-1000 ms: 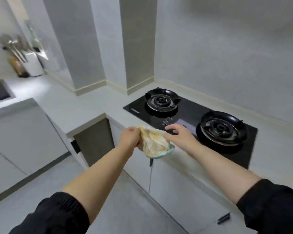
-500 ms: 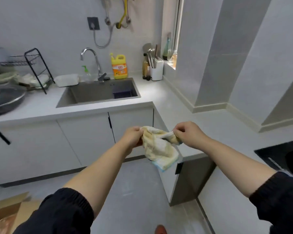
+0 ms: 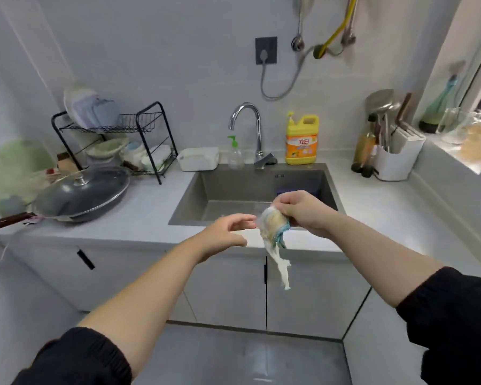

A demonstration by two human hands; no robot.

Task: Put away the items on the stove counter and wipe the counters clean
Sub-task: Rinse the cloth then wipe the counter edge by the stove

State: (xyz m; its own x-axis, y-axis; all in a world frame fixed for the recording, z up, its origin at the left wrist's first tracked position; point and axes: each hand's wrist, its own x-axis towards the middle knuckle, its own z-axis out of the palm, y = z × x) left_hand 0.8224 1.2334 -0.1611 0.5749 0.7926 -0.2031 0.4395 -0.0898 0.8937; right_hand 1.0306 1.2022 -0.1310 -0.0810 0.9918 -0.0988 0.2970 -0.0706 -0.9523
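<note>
A stained white-and-yellow cloth (image 3: 273, 232) with a blue edge hangs bunched from my right hand (image 3: 300, 211), which grips its top just above the near rim of the steel sink (image 3: 250, 187). A twisted tail of the cloth dangles down in front of the cabinet doors. My left hand (image 3: 225, 236) hovers just left of the cloth with relaxed, spread fingers and holds nothing. Both hands are in front of the sink counter (image 3: 150, 218).
A lidded black pan (image 3: 81, 194) sits on the counter at left, with a dish rack (image 3: 114, 140) behind it. Around the tap (image 3: 247, 129) stand a white tub, a soap pump and a yellow detergent bottle (image 3: 301, 140). A utensil holder (image 3: 397, 157) stands at right.
The view has swung from the stove, past the corner, to the sink. My left hand has let go of the cloth, which now hangs from my right hand alone.
</note>
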